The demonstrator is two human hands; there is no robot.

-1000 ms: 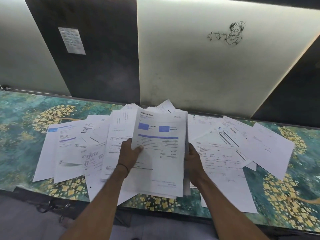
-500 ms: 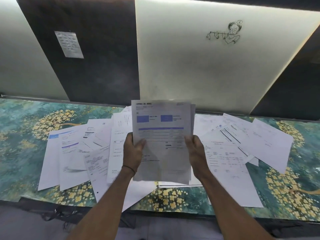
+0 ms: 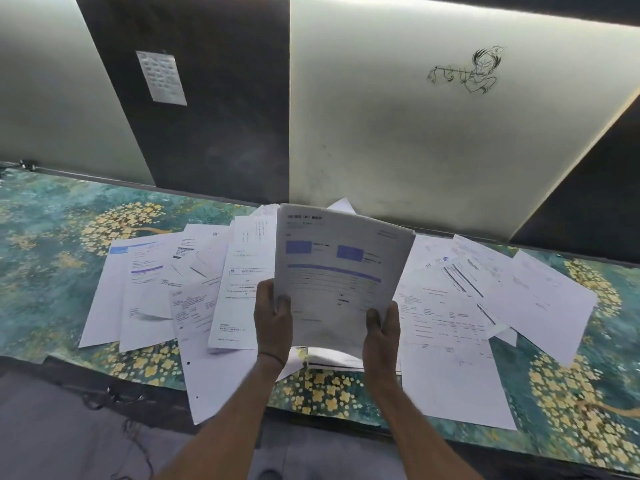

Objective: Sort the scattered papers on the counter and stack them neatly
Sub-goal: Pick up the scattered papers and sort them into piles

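I hold a bundle of papers (image 3: pixel 339 271) upright above the counter, its top sheet printed with blue blocks and a blue bar. My left hand (image 3: pixel 273 320) grips its lower left edge, and my right hand (image 3: pixel 381 332) grips its lower right edge. Several loose sheets (image 3: pixel 156 292) lie fanned and overlapping on the counter to the left. More loose sheets (image 3: pixel 485 306) lie spread to the right. A few sheets (image 3: pixel 332 360) lie flat under the bundle, partly hidden by it.
The counter (image 3: pixel 52 258) has a teal cover with yellow flower patterns and runs the full width. Lit wall panels (image 3: pixel 398 133) rise right behind it. One sheet (image 3: pixel 214 386) overhangs the front edge. Dark cables (image 3: pixel 114 400) hang below the left front edge.
Both hands lifted the bundle off the counter and stood it upright. It now tilts slightly to the right and sits a little higher than half a second ago.
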